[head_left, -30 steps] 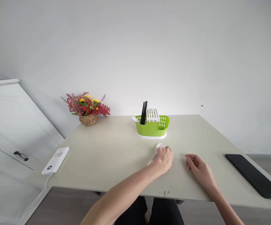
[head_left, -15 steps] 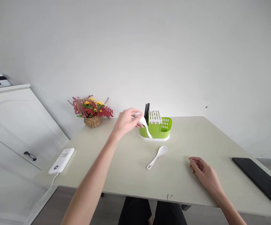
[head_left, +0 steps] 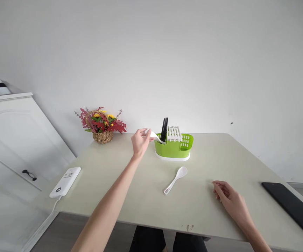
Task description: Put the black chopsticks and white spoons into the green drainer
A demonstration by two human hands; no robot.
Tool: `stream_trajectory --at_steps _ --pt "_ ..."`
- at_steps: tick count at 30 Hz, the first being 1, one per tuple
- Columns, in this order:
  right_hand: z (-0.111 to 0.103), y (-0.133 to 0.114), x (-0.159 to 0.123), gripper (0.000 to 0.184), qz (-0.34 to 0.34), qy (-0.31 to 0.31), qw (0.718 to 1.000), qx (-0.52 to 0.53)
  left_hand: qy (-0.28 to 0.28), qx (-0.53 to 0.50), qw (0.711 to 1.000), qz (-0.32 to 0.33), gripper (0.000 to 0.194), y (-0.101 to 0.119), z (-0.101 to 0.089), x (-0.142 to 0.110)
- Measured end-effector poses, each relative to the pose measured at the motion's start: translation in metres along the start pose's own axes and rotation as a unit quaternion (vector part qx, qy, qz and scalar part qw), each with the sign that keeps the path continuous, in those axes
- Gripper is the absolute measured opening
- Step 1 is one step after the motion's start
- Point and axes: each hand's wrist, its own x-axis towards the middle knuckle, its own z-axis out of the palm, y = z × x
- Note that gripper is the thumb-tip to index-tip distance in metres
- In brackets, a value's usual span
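My left hand is closed on a white spoon by its bowl end. The spoon's handle points right and reaches the left compartment of a green cutlery holder, beside the black chopsticks standing there. A white slatted rack sits over the middle of the holder. On the table in front of it lies a second white spoon, bowl toward the back right. My right hand rests on the table to the right of that spoon, fingers curled; I cannot make out anything in them.
A wicker basket of artificial flowers stands at the back left. A white power bank with a cable lies at the left edge, and a black flat object at the right. A white cabinet adjoins the table's left side.
My left hand has brought the spoon lower and slightly left, so its handle now meets the holder's left compartment. My right hand stays in place on the table.
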Motion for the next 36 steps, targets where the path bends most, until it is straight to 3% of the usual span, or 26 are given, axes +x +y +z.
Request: stream_trajectory --at_steps 10,16,31,33,36 --pt "0.0 0.002 0.0 0.053 0.047 -0.016 0.999 -0.019 -0.035 0.1 0.994 0.016 0.029 -0.039 0.016 -0.005" --pt "0.001 0.002 0.002 0.055 0.062 -0.016 0.998 -0.024 -0.038 0.179 0.983 0.028 0.025 -0.047 0.014 0.004" --pt "0.0 0.001 0.002 0.055 0.075 -0.01 0.997 -0.033 -0.063 0.272 0.96 -0.028 0.022 -0.063 0.02 0.025" --pt "0.0 0.001 0.002 0.055 0.08 -0.01 0.996 -0.033 -0.051 0.298 0.953 -0.012 0.026 -0.06 0.016 0.024" --pt "0.0 0.003 0.001 0.054 0.079 -0.009 0.996 -0.033 0.004 0.298 0.952 0.068 0.025 -0.054 0.01 0.008"
